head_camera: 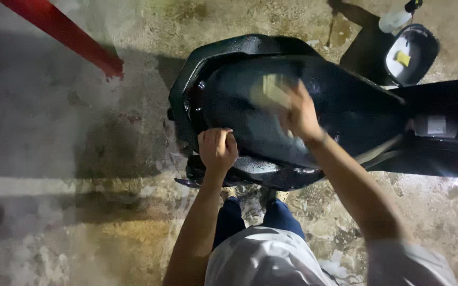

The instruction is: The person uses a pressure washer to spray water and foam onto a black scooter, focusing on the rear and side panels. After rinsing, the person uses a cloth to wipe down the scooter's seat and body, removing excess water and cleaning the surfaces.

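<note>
1. Both hands work on the black scooter seat (345,100), which fills the centre and right of the frame, wet and glossy.
2. Right hand (299,114), at centre, presses a pale sponge (271,90) flat against the seat top; its fingers are blurred, curled loosely over the sponge.
3. Left hand (217,149), lower centre, is closed in a fist on the seat's near edge, steadying it.
4. To scrub well, I judge it best to keep the sponge flat, use overlapping strokes from the rear end toward the front, and hold the left grip firm.
5. At the upper right stands a black bucket (412,53) on the wet concrete floor (80,212).
</note>
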